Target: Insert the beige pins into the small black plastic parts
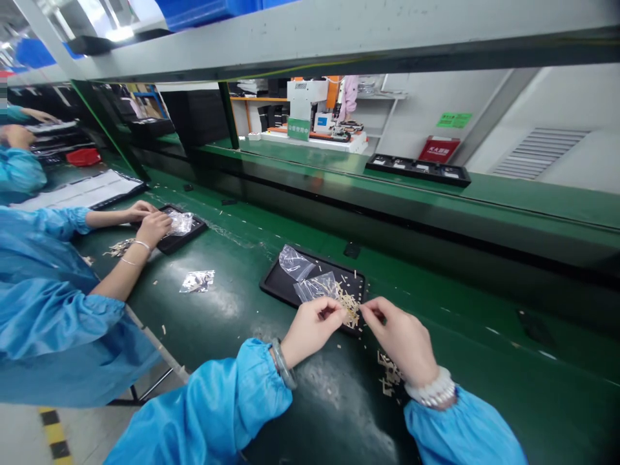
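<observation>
While a small pile of pale bits [389,373] lies on the green table [217,329] by the right wrist, the right hand [404,339] and left hand [314,329] bend their fingers in, tips close together; the bits are so tiny that I cannot tell if either hand grips one. Between them, a bigger heap of bits [349,307] sits in the right end of a black tray [277,282], beside two clear bags [294,263]. The work looks part done, with lots left in the tray. Farther off, a co-worker's hands [155,227] are over another tray [180,240].
</observation>
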Demonstrator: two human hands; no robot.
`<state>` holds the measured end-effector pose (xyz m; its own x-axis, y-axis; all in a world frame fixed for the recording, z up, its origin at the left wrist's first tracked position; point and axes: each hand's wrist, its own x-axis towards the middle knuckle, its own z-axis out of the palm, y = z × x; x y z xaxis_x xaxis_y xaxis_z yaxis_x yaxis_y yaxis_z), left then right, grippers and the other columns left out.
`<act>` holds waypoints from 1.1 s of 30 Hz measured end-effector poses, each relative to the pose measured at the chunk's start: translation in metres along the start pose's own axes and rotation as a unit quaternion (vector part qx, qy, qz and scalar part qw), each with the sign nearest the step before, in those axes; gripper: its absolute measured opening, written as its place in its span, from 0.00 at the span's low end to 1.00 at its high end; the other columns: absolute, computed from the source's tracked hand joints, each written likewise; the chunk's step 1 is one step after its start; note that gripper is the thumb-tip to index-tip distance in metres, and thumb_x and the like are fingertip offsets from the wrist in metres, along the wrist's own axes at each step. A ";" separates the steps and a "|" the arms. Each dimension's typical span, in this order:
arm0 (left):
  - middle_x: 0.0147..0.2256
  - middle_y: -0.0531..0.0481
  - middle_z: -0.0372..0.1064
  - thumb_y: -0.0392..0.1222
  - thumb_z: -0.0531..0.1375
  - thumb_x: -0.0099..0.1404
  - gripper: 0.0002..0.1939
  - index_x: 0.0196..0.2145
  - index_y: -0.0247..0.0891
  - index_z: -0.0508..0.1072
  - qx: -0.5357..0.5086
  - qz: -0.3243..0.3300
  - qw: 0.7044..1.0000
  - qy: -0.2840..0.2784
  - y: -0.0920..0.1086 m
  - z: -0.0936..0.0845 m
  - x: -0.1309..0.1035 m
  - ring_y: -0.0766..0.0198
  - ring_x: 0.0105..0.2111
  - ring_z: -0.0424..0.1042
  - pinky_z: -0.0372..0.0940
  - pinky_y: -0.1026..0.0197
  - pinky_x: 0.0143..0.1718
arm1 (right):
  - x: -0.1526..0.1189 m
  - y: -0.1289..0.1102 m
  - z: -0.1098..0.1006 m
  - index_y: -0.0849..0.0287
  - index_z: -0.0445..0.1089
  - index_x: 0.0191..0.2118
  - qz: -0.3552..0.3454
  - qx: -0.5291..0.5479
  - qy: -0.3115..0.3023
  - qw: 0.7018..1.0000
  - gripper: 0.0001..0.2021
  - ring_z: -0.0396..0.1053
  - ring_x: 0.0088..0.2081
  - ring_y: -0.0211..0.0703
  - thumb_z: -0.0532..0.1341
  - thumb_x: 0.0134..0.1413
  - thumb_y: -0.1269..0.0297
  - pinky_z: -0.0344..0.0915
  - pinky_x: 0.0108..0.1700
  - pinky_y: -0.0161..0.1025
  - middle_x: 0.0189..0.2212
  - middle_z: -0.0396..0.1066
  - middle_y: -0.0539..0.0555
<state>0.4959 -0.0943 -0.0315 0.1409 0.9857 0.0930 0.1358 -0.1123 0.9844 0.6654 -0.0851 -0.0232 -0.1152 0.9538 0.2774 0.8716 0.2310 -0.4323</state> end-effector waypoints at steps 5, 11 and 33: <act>0.24 0.53 0.67 0.44 0.57 0.59 0.10 0.28 0.34 0.72 -0.005 -0.028 0.999 0.013 -0.005 -0.001 0.004 0.69 0.23 0.63 0.60 0.66 0.27 | 0.003 0.004 0.017 0.51 0.69 0.43 -0.033 0.033 -0.020 0.999 0.15 0.74 0.37 0.46 0.52 0.52 0.71 0.67 0.34 0.39 0.38 0.76 0.50; 0.25 0.51 0.69 0.45 0.58 0.58 0.11 0.29 0.34 0.74 -0.007 -0.035 0.999 0.021 -0.008 0.001 0.005 0.68 0.24 0.64 0.61 0.65 0.28 | 0.002 0.000 0.006 0.56 0.68 0.41 -0.065 0.116 0.004 0.991 0.11 0.70 0.42 0.45 0.50 0.59 0.63 0.67 0.42 0.41 0.42 0.72 0.55; 0.23 0.53 0.68 0.46 0.58 0.58 0.12 0.28 0.34 0.74 0.008 -0.021 0.997 0.071 -0.015 -0.004 0.011 0.68 0.23 0.62 0.59 0.66 0.27 | 0.004 0.005 0.014 0.55 0.66 0.40 -0.063 0.090 -0.009 0.994 0.09 0.68 0.42 0.45 0.50 0.59 0.62 0.64 0.42 0.41 0.39 0.69 0.54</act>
<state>0.4918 -0.0810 -0.0445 -0.0044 0.9973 0.0730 0.1550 -0.0714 0.9853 0.6623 -0.0773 -0.0361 -0.2282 0.9183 0.3236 0.7503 0.3777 -0.5426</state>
